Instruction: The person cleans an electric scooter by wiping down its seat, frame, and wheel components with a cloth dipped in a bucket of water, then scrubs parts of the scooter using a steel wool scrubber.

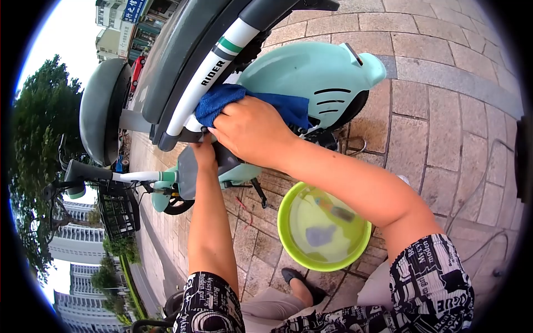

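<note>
A mint-green electric scooter [300, 72] fills the upper part of the head view, with a white tube [219, 61] marked RIDER below its dark seat [183, 55]. My right hand [252, 130] is closed on a blue cloth [219, 102] and presses it against the white tube, near its lower end. Part of the cloth hangs behind the hand over the green body. My left hand [204, 152] is just beside it, at the dark base of the tube. Its fingers are mostly hidden, so their grip does not show.
A lime-green basin [283, 222] of cloudy water, with a dark cloth-like piece in it, stands on the paving [411, 116] near my shoe [302, 286]. A kickstand [259, 193] reaches down from the scooter. A hose or cable [472, 194] lies at the right.
</note>
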A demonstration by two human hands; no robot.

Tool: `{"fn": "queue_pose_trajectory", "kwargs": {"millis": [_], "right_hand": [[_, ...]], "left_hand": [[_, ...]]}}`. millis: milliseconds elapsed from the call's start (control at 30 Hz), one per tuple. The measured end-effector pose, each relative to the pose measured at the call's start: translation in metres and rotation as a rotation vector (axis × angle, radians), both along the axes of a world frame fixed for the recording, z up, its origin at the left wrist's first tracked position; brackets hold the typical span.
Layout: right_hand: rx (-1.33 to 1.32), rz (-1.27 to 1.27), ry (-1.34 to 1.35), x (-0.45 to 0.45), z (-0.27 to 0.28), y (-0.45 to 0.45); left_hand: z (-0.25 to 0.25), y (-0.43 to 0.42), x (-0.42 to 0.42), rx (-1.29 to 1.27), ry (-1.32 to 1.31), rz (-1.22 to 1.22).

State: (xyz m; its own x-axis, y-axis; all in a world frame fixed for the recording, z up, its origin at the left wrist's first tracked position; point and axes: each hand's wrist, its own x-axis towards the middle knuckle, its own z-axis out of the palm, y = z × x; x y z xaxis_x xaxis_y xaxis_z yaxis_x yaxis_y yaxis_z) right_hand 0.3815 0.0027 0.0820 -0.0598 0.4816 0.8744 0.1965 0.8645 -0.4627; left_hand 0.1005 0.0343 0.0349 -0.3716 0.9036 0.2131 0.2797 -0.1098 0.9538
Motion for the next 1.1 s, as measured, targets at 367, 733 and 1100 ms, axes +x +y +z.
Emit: {"fn": "queue_pose_trajectory", "kwargs": {"millis": [367, 733, 1100], "right_hand": [[-0.199, 0.023, 0.164, -0.022, -0.010, 0.007], [-0.523, 0.562, 0.887, 0.054, 0.014, -0.003], [-0.709, 0.099, 0.248, 0.031, 0.002, 0.018]], "left_hand": [[-0.009, 0.002, -0.003, 0.041, 0.119, 0.048], [-0.043, -0.034, -0.006, 0.019, 0.649, 0.110], [0.030, -0.048, 0.098, -0.002, 0.018, -0.190]]}}
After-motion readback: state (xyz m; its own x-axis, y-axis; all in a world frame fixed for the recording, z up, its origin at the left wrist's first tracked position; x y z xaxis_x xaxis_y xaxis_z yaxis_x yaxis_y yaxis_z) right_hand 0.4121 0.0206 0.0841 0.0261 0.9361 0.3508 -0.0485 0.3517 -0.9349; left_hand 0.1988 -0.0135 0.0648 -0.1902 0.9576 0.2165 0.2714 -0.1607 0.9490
